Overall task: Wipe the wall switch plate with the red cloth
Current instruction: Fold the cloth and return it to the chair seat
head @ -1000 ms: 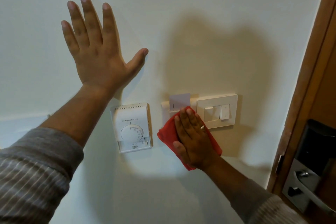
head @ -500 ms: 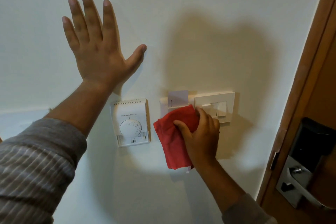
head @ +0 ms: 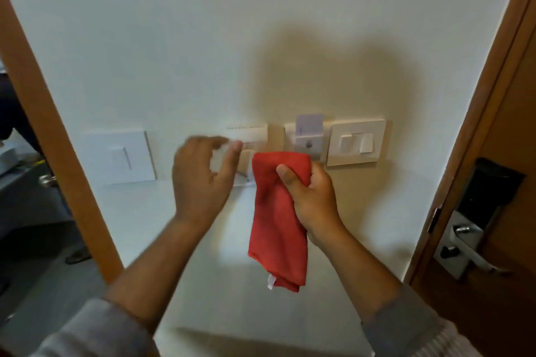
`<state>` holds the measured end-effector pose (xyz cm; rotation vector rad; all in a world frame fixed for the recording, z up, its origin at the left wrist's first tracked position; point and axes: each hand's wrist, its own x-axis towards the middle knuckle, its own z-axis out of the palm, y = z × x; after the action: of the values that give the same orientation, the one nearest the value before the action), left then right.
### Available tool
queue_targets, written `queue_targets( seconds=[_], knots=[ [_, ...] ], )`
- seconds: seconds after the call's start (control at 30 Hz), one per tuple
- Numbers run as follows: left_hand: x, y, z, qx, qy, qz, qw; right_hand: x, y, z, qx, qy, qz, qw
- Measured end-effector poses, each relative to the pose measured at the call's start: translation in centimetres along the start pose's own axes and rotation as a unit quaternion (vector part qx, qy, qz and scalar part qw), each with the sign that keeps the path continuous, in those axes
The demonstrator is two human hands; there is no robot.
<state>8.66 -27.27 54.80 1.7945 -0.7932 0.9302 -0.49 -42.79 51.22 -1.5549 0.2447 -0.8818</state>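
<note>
The cream switch plate [head: 357, 142] with two rockers is fixed to the wall at right of centre. My right hand [head: 311, 200] is off the wall, below and left of the plate, and grips the red cloth [head: 278, 229], which hangs down folded. My left hand [head: 201, 180] hovers blurred in front of the thermostat [head: 249, 132], fingers apart and holding nothing. A key-card holder [head: 309, 136] with a card in it sits between the thermostat and the switch plate.
Another white switch plate [head: 119, 156] is on the wall at the left. A wooden door frame [head: 55, 136] borders the wall on the left. At the right stands a wooden door [head: 507, 182] with a metal lock and handle [head: 467, 240].
My right hand has come away from the switch plate and holds the cloth hanging free. My left hand dropped from flat on the wall to the thermostat. The view pulled back.
</note>
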Motion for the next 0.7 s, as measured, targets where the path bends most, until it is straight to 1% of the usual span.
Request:
queue_targets(
  seconds=[0.03, 0.07, 0.1, 0.13, 0.17, 0.2, 0.23, 0.27, 0.33, 0.37, 0.43, 0.5, 0.6, 0.67, 0.7],
  knots=[
    [-1.7, 0.4, -0.2, -0.054, -0.041, -0.079, 0.995, -0.7, -0.4, 0.5, 0.023, -0.013, 0.018, 0.999],
    [-2.8, 0.7, -0.4, -0.104, -0.099, -0.166, 0.976, -1.3, -0.9, 1.1, 0.046, -0.026, 0.036, 0.998],
    [-3.6, 0.7, -0.6, -0.16, -0.176, -0.249, 0.939, -2.0, -1.2, 1.7, 0.065, -0.036, 0.051, 0.996],
    [-4.2, 0.6, -0.9, -0.233, -0.254, -0.314, 0.884, -2.6, -1.5, 2.3, 0.081, -0.043, 0.062, 0.994],
    [-5.0, 0.1, -1.5, -0.308, -0.311, -0.357, 0.825, -3.4, -1.6, 3.0, 0.095, -0.043, 0.074, 0.992],
    [-5.5, -0.3, -2.0, -0.367, -0.332, -0.381, 0.781, -4.0, -1.7, 3.5, 0.109, -0.037, 0.085, 0.99],
    [-6.0, -0.8, -2.5, -0.403, -0.324, -0.404, 0.755, -4.6, -1.6, 3.8, 0.119, -0.028, 0.099, 0.988],
    [-6.5, -1.4, -2.9, -0.422, -0.309, -0.424, 0.739, -5.1, -1.4, 4.2, 0.122, -0.021, 0.116, 0.986],
    [-7.9, -2.4, -3.5, -0.437, -0.281, -0.441, 0.732, -6.1, -0.5, 4.8, 0.115, -0.017, 0.152, 0.982],
    [-8.7, -2.8, -3.7, -0.434, -0.269, -0.447, 0.734, -6.8, 0.2, 5.0, 0.107, -0.018, 0.17, 0.98],
    [-10.5, -3.7, -4.3, -0.411, -0.24, -0.458, 0.751, -8.3, 1.7, 5.5, 0.082, -0.033, 0.203, 0.975],
    [-12.5, -4.8, -4.7, -0.385, -0.209, -0.469, 0.767, -10.4, 3.9, 6.2, 0.046, -0.079, 0.24, 0.966],
    [-16.6, -7.0, -5.5, -0.328, -0.185, -0.514, 0.771, -14.7, 8.1, 6.4, 0.022, -0.13, 0.313, 0.941],
    [-20.4, -9.1, -6.2, -0.295, -0.199, -0.55, 0.756, -17.6, 11.1, 6.6, 0.018, -0.142, 0.354, 0.924],
    [-22.6, -9.8, -6.8, -0.289, -0.222, -0.564, 0.741, -18.9, 12.3, 6.7, 0.012, -0.14, 0.369, 0.919]
  ],
)
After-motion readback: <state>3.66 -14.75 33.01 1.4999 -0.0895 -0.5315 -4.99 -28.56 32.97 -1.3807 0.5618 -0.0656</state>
